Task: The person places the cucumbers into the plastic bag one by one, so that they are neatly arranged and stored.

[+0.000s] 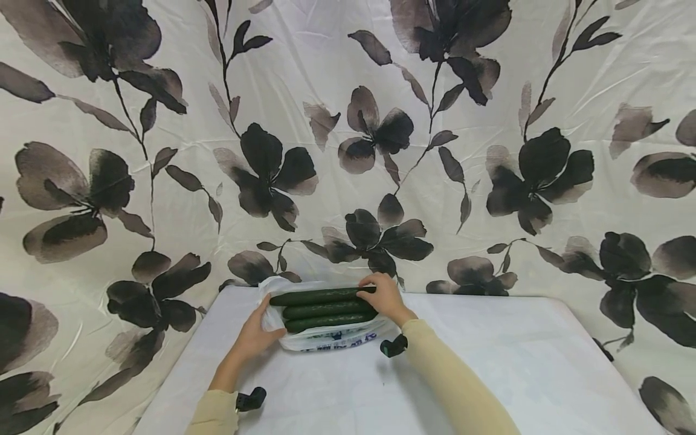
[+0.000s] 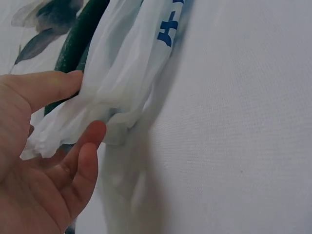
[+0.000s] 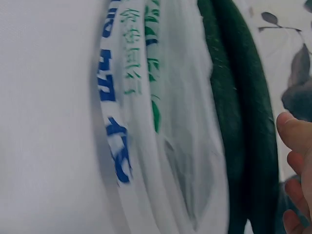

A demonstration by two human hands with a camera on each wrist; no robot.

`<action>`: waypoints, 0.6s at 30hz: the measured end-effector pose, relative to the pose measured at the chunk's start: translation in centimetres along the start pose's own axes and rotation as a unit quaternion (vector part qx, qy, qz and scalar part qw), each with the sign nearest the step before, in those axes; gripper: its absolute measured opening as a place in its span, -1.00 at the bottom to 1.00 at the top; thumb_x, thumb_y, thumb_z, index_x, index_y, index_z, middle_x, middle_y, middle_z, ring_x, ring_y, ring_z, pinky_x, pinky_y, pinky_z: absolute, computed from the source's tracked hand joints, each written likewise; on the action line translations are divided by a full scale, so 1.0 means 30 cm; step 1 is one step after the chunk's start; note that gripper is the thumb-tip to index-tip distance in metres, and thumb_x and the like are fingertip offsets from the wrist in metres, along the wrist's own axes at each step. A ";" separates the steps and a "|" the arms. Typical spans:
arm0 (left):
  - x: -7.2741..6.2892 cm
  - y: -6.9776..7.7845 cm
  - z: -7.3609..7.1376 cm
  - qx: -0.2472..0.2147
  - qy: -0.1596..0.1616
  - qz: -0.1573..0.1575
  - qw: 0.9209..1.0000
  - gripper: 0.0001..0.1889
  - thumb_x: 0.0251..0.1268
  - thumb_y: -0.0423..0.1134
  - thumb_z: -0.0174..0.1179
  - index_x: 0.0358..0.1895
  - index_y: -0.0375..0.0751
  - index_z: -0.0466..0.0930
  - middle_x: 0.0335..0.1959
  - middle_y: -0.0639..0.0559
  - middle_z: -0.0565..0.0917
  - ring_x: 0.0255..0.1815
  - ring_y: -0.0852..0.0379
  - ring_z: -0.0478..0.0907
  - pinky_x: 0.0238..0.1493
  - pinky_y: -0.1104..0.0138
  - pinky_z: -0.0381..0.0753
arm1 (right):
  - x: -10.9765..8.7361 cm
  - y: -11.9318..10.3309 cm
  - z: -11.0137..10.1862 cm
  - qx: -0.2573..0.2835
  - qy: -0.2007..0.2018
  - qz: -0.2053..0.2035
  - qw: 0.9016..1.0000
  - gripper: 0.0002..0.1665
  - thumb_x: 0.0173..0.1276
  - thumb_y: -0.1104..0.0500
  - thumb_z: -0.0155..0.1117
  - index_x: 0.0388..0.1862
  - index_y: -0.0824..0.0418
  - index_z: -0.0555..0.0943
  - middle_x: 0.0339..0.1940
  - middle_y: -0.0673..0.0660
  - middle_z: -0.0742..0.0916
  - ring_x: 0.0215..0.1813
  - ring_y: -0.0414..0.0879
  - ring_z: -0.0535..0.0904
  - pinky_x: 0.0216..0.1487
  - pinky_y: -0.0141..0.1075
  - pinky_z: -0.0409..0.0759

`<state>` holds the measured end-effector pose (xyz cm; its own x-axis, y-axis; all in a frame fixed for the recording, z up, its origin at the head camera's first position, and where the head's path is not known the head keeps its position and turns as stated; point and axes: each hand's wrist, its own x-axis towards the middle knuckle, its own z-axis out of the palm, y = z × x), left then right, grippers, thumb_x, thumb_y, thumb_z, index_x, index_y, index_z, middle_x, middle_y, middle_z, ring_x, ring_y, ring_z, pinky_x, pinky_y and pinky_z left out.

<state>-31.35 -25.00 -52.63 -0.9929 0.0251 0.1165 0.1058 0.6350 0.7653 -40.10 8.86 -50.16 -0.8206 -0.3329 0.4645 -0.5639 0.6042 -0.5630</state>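
Note:
Three long dark green cucumbers (image 1: 328,310) lie side by side in a white plastic bag (image 1: 326,343) with blue and green print. My left hand (image 1: 255,332) holds the bag's left end, its thumb and fingers around the gathered plastic (image 2: 105,92). Over the right end of the farthest cucumber (image 1: 321,296) is my right hand (image 1: 387,300). In the right wrist view, its fingertips appear beside that cucumber (image 3: 251,112), with no cucumber visibly clasped between them. The bag's folded edge hides part of the nearest cucumber.
The bag rests near the far edge of a white-covered table (image 1: 489,356). Behind it hangs a pale cloth (image 1: 326,199) printed with dark flowers. Small black devices (image 1: 251,399) are strapped at both wrists.

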 end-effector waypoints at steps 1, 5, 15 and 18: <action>-0.002 -0.002 -0.004 0.000 0.006 0.011 1.000 0.00 0.13 -0.25 0.37 0.54 -0.32 -0.11 0.45 -0.49 0.07 0.45 -0.41 0.00 0.37 -0.19 0.05 | -0.001 0.004 -0.010 0.004 0.002 0.005 1.000 -0.73 0.19 0.13 0.47 -0.16 0.22 0.74 -0.15 0.05 0.73 0.01 0.08 0.58 0.27 0.05 0.35; -0.019 -0.006 -0.017 -0.015 0.035 0.040 0.998 -0.12 0.16 -0.30 0.37 0.51 -0.29 0.08 0.40 -0.45 0.19 0.35 -0.39 0.22 0.25 -0.15 0.31 | -0.004 0.010 -0.055 0.017 0.015 0.020 1.000 -0.73 0.18 0.15 0.48 -0.17 0.24 0.74 -0.17 0.06 0.73 0.00 0.07 0.59 0.24 0.01 0.39; -0.092 -0.047 -0.066 -0.041 0.156 0.037 0.986 -0.63 0.26 -0.35 0.30 0.13 -0.23 0.56 0.16 -0.17 0.50 -0.09 -0.17 0.63 -0.29 0.43 0.60 | -0.031 0.033 -0.162 0.017 0.054 0.009 0.998 -0.85 0.16 0.23 0.48 -0.27 0.19 0.74 -0.30 0.01 0.74 -0.23 0.00 0.62 -0.20 -0.13 0.56; -0.115 -0.060 -0.099 -0.015 0.161 0.023 0.987 -0.67 0.29 -0.30 0.27 0.11 -0.21 0.58 0.11 -0.15 0.57 -0.07 -0.13 0.61 -0.27 0.42 0.59 | -0.047 0.047 -0.203 0.015 0.069 -0.011 0.997 -0.88 0.18 0.27 0.46 -0.28 0.22 0.73 -0.32 0.04 0.75 -0.28 0.00 0.63 -0.23 -0.09 0.59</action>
<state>-27.94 -28.51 -52.52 -0.9188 -0.1954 0.3429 0.1572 0.6158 0.7720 -39.18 14.59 -47.45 -0.7887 -0.2422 0.5651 -0.5859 0.5745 -0.5715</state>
